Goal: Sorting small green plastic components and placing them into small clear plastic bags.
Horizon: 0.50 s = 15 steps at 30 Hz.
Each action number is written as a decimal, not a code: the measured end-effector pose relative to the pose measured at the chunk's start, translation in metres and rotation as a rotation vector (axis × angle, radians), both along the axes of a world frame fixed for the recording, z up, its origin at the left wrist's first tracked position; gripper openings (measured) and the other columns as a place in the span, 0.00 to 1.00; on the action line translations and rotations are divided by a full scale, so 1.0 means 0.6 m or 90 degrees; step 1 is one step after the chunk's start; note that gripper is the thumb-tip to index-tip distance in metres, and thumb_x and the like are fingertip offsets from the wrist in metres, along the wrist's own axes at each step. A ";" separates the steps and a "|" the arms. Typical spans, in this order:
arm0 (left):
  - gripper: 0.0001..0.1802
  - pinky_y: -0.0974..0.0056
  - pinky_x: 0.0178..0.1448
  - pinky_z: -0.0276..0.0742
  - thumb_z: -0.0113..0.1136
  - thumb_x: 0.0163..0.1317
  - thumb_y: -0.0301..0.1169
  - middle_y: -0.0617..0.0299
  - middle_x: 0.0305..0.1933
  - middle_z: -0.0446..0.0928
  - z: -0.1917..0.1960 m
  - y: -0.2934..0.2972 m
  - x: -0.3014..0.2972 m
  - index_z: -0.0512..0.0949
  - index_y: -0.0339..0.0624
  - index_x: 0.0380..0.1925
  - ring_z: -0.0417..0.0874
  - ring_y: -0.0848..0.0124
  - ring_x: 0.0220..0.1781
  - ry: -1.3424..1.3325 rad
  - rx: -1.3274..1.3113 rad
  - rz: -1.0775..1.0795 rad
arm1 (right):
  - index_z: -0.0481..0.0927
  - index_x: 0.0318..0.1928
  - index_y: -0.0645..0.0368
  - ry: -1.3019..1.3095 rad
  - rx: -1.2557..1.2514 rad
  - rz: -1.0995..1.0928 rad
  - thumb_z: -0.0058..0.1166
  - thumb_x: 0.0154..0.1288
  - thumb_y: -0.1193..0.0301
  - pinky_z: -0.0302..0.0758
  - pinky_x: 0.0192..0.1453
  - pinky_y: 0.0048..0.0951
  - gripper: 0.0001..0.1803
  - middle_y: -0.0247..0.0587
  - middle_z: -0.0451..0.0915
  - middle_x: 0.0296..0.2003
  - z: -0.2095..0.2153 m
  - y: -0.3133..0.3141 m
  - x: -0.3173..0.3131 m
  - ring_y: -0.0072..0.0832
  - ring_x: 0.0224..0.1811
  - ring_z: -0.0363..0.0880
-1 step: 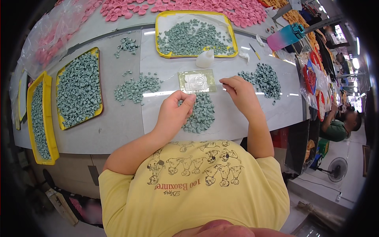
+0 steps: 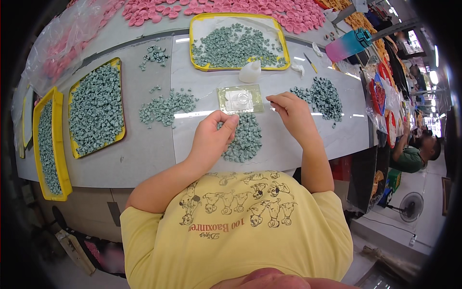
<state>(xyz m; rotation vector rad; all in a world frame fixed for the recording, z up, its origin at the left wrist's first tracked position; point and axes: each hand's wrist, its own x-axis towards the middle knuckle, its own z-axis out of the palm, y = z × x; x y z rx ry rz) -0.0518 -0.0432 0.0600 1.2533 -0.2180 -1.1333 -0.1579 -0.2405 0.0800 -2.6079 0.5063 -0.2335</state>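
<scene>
My left hand [image 2: 214, 136] is closed in a pinch above a pile of small grey-green pieces [image 2: 246, 139]. What lies between its thumb and fingers is too small to make out. To the right of a flat pad [image 2: 261, 98] with a white patch on it, my right hand [image 2: 292, 111] is also pinched, its fingertips near the pad's edge. Anything they grip cannot be made out. Just beyond the pad stands a white squeeze bottle [image 2: 250, 72]. More grey-green pieces lie in a loose heap [image 2: 168, 107] at the left and a darker heap [image 2: 326, 98] at the right.
A yellow-rimmed tray [image 2: 192, 53] of green pieces stands at the back. Another tray [image 2: 123, 96] and a yellow bin [image 2: 61, 166] hold more at the left. A yellow tool [image 2: 313, 66] and a pink-blue bottle [image 2: 347, 45] are back right. Pink pieces [image 2: 226, 6] cover the far side.
</scene>
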 end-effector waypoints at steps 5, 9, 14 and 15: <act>0.13 0.77 0.19 0.57 0.54 0.64 0.39 0.72 0.19 0.67 0.000 0.000 0.001 0.68 0.42 0.27 0.61 0.85 0.17 -0.012 0.005 0.005 | 0.79 0.43 0.60 -0.051 0.012 0.031 0.48 0.53 0.86 0.75 0.37 0.27 0.17 0.40 0.78 0.33 0.007 0.014 0.008 0.30 0.31 0.77; 0.14 0.77 0.18 0.56 0.54 0.63 0.39 0.72 0.18 0.67 0.000 0.001 0.001 0.68 0.42 0.27 0.61 0.85 0.17 -0.026 0.005 0.002 | 0.80 0.42 0.60 -0.106 -0.005 0.036 0.50 0.52 0.85 0.75 0.36 0.26 0.16 0.40 0.78 0.31 -0.001 0.015 0.012 0.29 0.29 0.77; 0.11 0.76 0.19 0.55 0.49 0.65 0.37 0.70 0.21 0.67 0.002 0.002 0.002 0.68 0.41 0.29 0.60 0.85 0.18 0.014 -0.013 0.011 | 0.80 0.38 0.61 -0.134 -0.014 0.024 0.52 0.54 0.82 0.74 0.34 0.26 0.11 0.40 0.78 0.30 -0.011 0.016 0.020 0.31 0.28 0.77; 0.10 0.76 0.19 0.55 0.47 0.66 0.35 0.69 0.23 0.67 0.003 0.002 0.003 0.68 0.40 0.31 0.60 0.84 0.19 0.071 -0.042 0.026 | 0.80 0.37 0.61 -0.131 -0.040 0.025 0.54 0.54 0.81 0.74 0.34 0.27 0.09 0.40 0.78 0.30 -0.014 0.017 0.021 0.32 0.28 0.77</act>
